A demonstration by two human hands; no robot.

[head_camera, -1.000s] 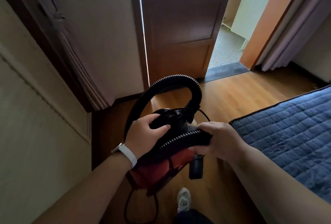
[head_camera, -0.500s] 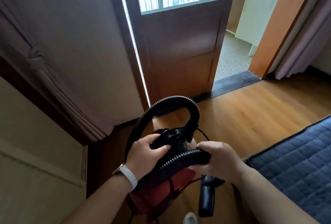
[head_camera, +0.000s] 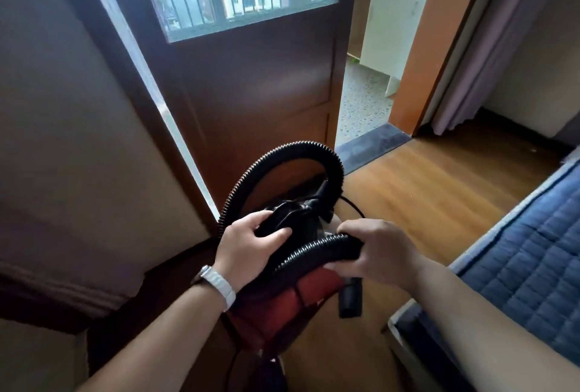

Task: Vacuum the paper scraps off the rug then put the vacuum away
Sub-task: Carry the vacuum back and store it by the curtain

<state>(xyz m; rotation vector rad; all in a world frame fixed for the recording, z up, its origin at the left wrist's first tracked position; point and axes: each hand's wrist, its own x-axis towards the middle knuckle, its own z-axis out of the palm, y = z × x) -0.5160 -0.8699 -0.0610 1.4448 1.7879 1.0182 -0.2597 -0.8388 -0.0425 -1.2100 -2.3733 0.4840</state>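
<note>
Vacuum (head_camera: 282, 307) hung by its handle (head_camera: 282, 219) from the curled left hand (head_camera: 248, 247); the right hand (head_camera: 379, 250) gripped the hose (head_camera: 276, 165), likely so it would not drag.

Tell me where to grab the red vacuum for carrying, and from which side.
Take the black top handle of the vacuum, coming from above on its left, as the left hand does. It sits on top and looks slim enough for fingers to curl round. The ribbed hose loops loose, so let the right hand grip its free end.
</note>
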